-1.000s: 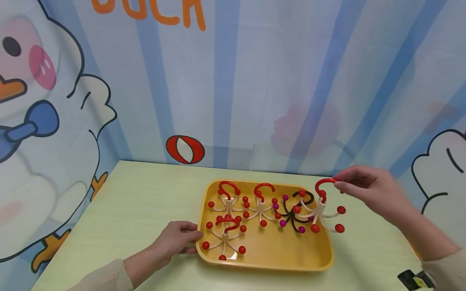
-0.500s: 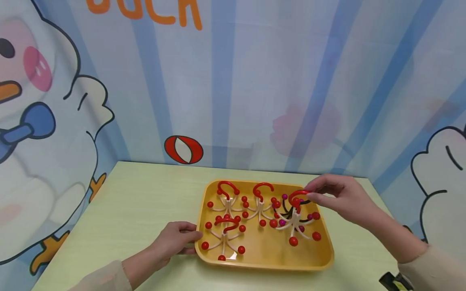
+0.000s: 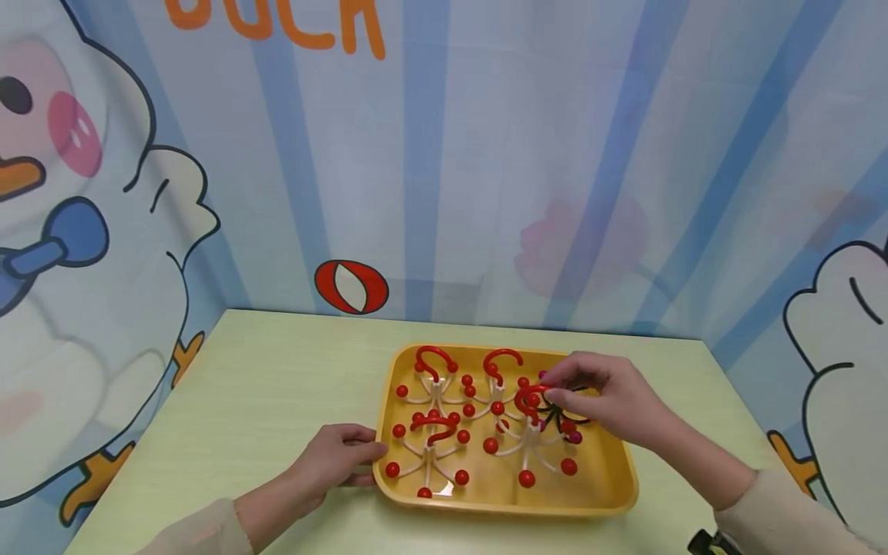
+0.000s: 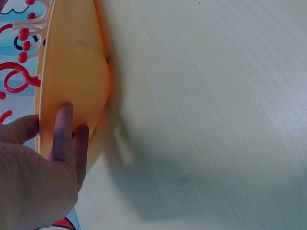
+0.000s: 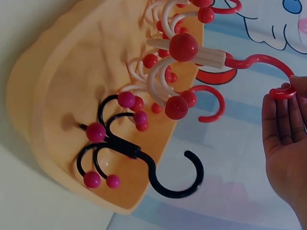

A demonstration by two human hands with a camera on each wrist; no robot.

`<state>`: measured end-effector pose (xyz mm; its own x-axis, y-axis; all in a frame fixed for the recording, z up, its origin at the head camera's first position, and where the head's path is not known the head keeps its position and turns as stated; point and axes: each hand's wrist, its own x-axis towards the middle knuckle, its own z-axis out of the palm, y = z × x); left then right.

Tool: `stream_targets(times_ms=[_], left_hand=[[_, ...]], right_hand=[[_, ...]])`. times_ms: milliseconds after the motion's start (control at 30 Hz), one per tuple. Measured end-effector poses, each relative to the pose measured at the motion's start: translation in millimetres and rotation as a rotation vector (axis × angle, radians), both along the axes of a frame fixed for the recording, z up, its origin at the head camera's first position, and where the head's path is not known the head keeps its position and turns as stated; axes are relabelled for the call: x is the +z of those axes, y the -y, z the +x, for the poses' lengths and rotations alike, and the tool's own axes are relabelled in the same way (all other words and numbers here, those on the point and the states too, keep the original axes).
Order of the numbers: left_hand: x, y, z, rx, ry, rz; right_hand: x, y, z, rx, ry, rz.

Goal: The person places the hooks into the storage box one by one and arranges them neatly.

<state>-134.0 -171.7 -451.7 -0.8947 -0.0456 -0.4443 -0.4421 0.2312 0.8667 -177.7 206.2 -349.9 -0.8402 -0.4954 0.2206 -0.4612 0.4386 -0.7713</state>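
My left hand (image 3: pixel 340 461) grips the left rim of a yellow tray (image 3: pixel 492 493), thumb at the rim and fingers against the outer wall in the left wrist view. My right hand (image 3: pixel 607 399) pinches the red hook of a multi-arm hanger (image 5: pixel 211 56) with white arms and red balls. That hanger is upright over the tray's middle right; whether its arms touch the floor I cannot tell. Three similar red-and-white hangers stand in the tray: back left (image 3: pixel 435 389), back middle (image 3: pixel 496 393) and front left (image 3: pixel 428 455). A black hanger (image 5: pixel 122 146) with magenta balls is partly hidden behind my right hand in the head view.
The tray stands on a pale wood-grain table (image 3: pixel 298 370). Behind the table hangs a blue striped backdrop (image 3: pixel 472 193) with cartoon ducks. The tray's front right floor (image 3: pixel 597 482) shows bare.
My right hand has carried the hanger leftward and lower, from above the tray's right edge, past the black hanger, to the middle right. My left hand stays on the rim.
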Motion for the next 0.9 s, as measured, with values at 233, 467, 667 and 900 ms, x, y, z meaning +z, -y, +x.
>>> stream_targets(times_ms=[233,467,667,900], left_hand=[[-1.0,0,-0.8,-0.005,0.007,-0.006],[-0.7,0,-0.8,0.0,0.011,0.0],[-1.2,0,-1.0,-0.005,0.013,-0.001],[-1.9,1,-1.5,-0.006,0.019,-0.006]], right_hand=[[-17.3,9,3.4,-0.005,0.019,-0.05],[-31.8,14,6.2,-0.03,0.04,-0.05],[-46.1,17,7.8,-0.035,0.022,-0.078],[-59.1,21,9.5,-0.062,0.011,-0.088]])
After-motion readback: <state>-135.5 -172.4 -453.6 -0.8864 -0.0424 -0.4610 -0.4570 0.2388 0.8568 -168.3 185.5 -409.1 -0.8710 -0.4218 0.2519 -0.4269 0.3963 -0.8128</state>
